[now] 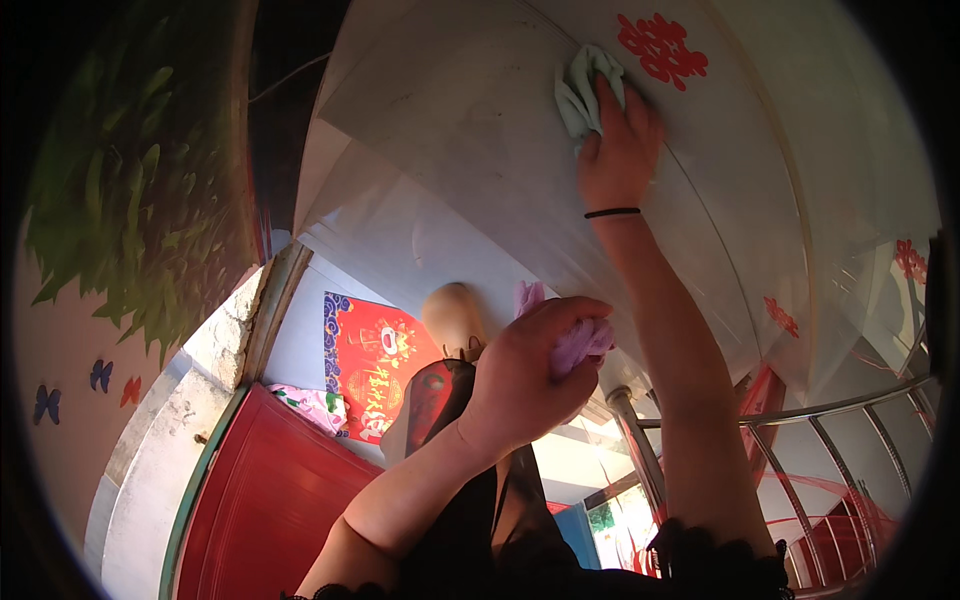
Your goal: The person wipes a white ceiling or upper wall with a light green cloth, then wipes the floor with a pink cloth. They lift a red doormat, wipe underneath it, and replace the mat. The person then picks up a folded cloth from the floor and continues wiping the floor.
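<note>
My right hand (622, 154), with a black band at its wrist, is stretched out to a pale grey glossy wall panel (480, 135). Its fingers press a crumpled pale green cloth (589, 90) against that surface. A red paper-cut decoration (663, 51) is stuck on the panel just beyond these fingers. Closer to my body, my left hand (532, 367) is closed around a bunched purple cloth (581, 346). One end of this cloth sticks out above the fist, and the part inside the palm is hidden.
A curved metal railing (825, 412) runs along the right, with red netting about it. Below lie a red printed sheet (375, 352) bearing writing and a pink patterned cloth (311, 405). A red panel (277, 495) and a rough white ledge (157, 465) are at left.
</note>
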A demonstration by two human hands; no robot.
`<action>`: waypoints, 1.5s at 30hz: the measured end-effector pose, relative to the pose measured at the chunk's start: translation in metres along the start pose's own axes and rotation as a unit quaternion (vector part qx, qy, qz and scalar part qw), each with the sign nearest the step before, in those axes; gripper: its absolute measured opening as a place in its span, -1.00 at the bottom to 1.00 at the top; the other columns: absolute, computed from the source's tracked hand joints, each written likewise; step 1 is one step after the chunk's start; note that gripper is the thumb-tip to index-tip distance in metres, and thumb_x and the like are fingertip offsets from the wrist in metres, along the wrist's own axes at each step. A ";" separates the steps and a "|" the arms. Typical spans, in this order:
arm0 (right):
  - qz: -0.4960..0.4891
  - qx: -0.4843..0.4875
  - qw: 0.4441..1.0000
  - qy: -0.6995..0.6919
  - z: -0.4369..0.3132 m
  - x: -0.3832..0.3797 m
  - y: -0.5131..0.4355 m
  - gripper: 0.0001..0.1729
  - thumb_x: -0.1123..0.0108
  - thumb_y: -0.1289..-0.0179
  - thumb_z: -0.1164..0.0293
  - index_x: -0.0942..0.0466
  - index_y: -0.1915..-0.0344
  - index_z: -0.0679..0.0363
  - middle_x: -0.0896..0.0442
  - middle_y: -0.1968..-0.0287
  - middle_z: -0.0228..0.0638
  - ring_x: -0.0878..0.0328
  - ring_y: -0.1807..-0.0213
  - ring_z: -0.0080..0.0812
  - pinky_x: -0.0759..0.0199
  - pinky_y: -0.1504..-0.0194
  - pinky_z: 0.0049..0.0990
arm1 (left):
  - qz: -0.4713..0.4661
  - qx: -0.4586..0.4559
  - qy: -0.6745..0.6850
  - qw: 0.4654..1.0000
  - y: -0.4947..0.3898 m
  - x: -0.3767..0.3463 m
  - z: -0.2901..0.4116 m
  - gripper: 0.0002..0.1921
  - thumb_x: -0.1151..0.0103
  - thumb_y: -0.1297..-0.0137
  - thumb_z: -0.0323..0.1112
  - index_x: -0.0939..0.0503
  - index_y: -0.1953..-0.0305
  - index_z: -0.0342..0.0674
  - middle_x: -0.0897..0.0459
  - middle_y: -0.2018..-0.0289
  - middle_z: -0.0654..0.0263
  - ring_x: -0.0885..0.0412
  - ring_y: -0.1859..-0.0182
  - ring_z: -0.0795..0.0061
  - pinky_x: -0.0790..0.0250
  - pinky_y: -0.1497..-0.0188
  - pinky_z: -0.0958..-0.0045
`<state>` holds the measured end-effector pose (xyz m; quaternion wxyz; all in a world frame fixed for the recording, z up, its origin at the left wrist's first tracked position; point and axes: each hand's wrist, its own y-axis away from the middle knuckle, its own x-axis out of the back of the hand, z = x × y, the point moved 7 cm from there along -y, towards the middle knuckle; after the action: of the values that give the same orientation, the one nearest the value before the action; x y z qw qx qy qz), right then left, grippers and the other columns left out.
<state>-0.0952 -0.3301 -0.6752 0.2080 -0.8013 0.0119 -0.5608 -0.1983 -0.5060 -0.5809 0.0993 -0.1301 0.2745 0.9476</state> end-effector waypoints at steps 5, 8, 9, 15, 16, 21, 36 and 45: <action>-0.095 0.116 0.979 -0.134 -0.027 -0.021 -0.045 -0.28 -0.21 -0.06 0.66 -0.55 -0.29 -0.01 -0.49 -0.37 -0.23 -0.37 -0.34 0.03 -0.38 -0.34 -0.13 | 0.011 -0.018 0.021 1.000 -0.003 0.001 0.008 -0.55 -0.05 -0.25 -0.65 -0.52 -0.19 -0.36 -0.66 0.13 0.23 -0.65 0.24 0.56 -0.54 0.23 0.50; -0.091 0.182 0.968 -0.146 -0.044 -0.010 -0.076 -0.32 -0.09 -0.10 0.69 -0.57 -0.26 0.02 -0.53 -0.33 -0.16 -0.42 -0.32 0.03 -0.35 -0.37 -0.15 | 0.016 -0.032 0.003 0.999 -0.001 -0.001 0.011 -0.55 -0.05 -0.25 -0.65 -0.52 -0.19 -0.36 -0.66 0.12 0.24 -0.64 0.21 0.57 -0.54 0.23 0.51; -0.042 0.204 0.970 -0.123 -0.055 -0.009 -0.085 -0.31 -0.05 -0.11 0.70 -0.57 -0.27 0.03 -0.53 -0.33 -0.12 -0.42 -0.32 0.03 -0.33 -0.38 -0.15 | 0.012 -0.026 0.009 1.000 0.000 -0.002 0.010 -0.55 -0.05 -0.25 -0.65 -0.52 -0.19 -0.36 -0.66 0.12 0.24 -0.64 0.21 0.57 -0.54 0.22 0.51; -0.124 0.207 0.966 -0.094 -0.089 -0.063 -0.114 -0.40 -0.20 -0.12 0.56 -0.53 -0.23 0.11 -0.55 -0.24 -0.10 -0.40 -0.30 0.03 -0.30 -0.36 -0.11 | 0.014 -0.020 0.009 1.000 0.003 0.006 0.005 -0.56 -0.06 -0.25 -0.64 -0.52 -0.18 -0.37 -0.66 0.12 0.24 -0.64 0.21 0.57 -0.54 0.22 0.52; -0.168 0.244 0.945 -0.135 -0.091 -0.062 -0.109 -0.39 -0.16 -0.13 0.61 -0.54 -0.24 0.08 -0.58 -0.23 -0.13 -0.43 -0.29 0.00 -0.33 -0.36 -0.12 | 0.020 -0.030 -0.001 0.999 0.003 0.008 0.006 -0.57 -0.06 -0.25 -0.64 -0.52 -0.18 -0.37 -0.66 0.13 0.24 -0.64 0.22 0.57 -0.54 0.23 0.52; -0.220 0.261 0.924 -0.172 -0.076 -0.022 -0.102 -0.48 -0.16 -0.14 0.63 -0.60 -0.15 0.13 -0.64 -0.15 -0.15 -0.48 -0.23 0.00 -0.39 -0.30 -0.09 | 0.048 -0.076 -0.001 0.996 0.000 0.014 0.019 -0.59 -0.07 -0.26 -0.64 -0.52 -0.16 -0.37 -0.68 0.16 0.23 -0.66 0.27 0.57 -0.55 0.25 0.51; -0.298 0.304 0.856 -0.293 -0.162 -0.051 -0.029 -0.59 -0.17 -0.02 0.63 -0.61 0.06 0.17 -0.64 -0.13 -0.23 -0.44 -0.28 -0.06 -0.36 -0.27 -0.10 | 0.263 -0.055 -0.055 0.962 0.008 0.091 0.005 -0.62 -0.24 -0.24 -0.58 -0.57 -0.11 -0.35 -0.73 0.15 0.22 -0.69 0.06 0.50 -0.51 -0.05 0.47; -0.024 0.033 0.997 -0.061 -0.160 -0.085 -0.079 -0.52 -0.25 -0.04 0.55 -0.53 -0.05 0.28 -0.54 -0.15 -0.04 -0.39 -0.25 0.08 -0.30 -0.33 -0.06 | 0.366 -0.090 -0.054 0.925 0.024 0.125 -0.012 -0.52 -0.05 -0.19 -0.62 -0.51 -0.19 -0.37 -0.63 0.03 0.10 -0.70 0.08 0.36 -0.55 0.00 0.37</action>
<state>-0.2881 -0.2879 -0.6784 0.2208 -0.8268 -0.0383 -0.5160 -0.3203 -0.5177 -0.6166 -0.2516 0.0220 0.2106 0.9444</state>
